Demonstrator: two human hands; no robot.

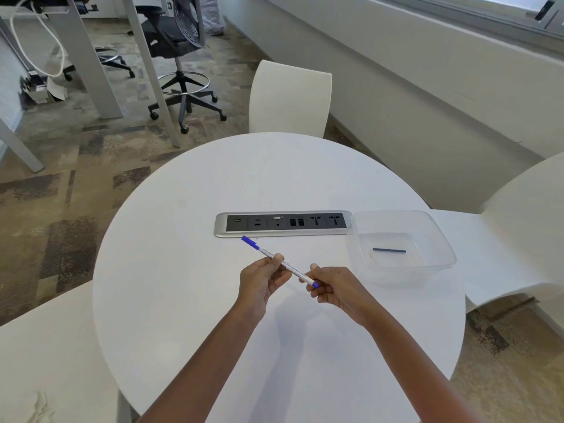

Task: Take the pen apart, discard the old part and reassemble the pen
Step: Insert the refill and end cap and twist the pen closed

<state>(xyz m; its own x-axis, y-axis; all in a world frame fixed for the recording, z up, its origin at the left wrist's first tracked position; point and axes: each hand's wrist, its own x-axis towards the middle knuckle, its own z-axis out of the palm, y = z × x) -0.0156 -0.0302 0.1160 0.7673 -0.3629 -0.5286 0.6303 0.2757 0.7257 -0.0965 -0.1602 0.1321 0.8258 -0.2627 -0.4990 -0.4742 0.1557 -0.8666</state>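
Observation:
A white pen with a blue cap at its far end and a blue tip at its near end is held slanted above the round white table. My left hand pinches the barrel near its middle. My right hand grips the near end by the blue tip. A thin dark blue stick lies in the clear plastic container at the right of the table.
A silver and black socket strip is set into the table just beyond the pen. White chairs stand at the far side, the right and the near left. An office chair stands farther off.

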